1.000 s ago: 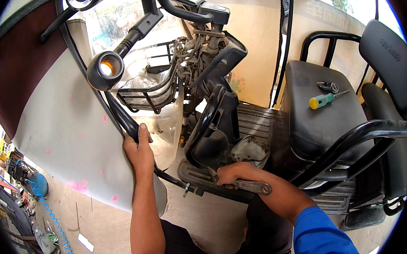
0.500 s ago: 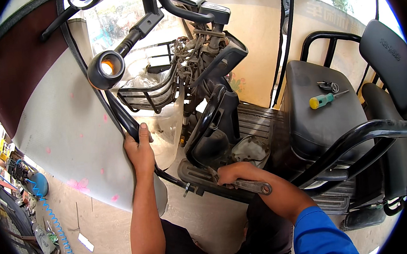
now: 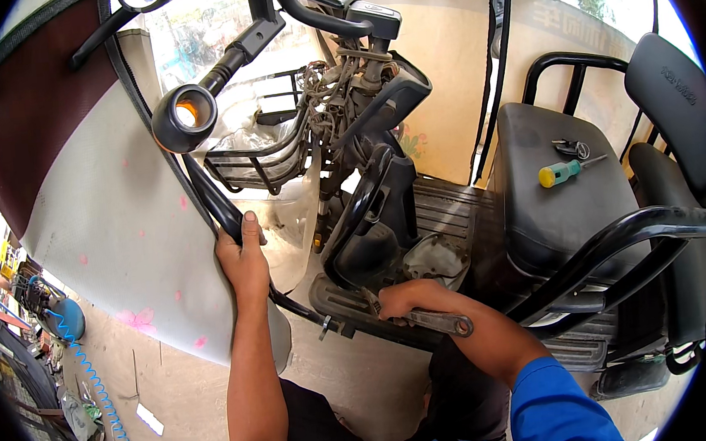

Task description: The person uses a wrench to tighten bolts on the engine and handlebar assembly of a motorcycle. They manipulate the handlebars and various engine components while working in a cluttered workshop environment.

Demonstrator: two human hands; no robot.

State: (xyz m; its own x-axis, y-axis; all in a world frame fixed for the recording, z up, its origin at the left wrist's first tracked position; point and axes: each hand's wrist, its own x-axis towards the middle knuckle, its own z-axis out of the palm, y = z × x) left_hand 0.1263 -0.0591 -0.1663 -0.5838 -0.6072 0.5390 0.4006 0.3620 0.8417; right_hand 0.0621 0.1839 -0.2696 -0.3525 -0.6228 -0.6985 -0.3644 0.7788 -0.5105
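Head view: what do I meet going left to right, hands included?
Blue tank → left hand around a black bar → right hand gripping a wrench → screwdriver lying on the seat → black backrest.

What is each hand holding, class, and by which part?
The right hand grips a wrench toward the end opposite its hole; the left hand grips a black tube partway along its length.

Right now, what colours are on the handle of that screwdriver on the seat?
The screwdriver handle is teal green with a yellow end, seen in the head view.
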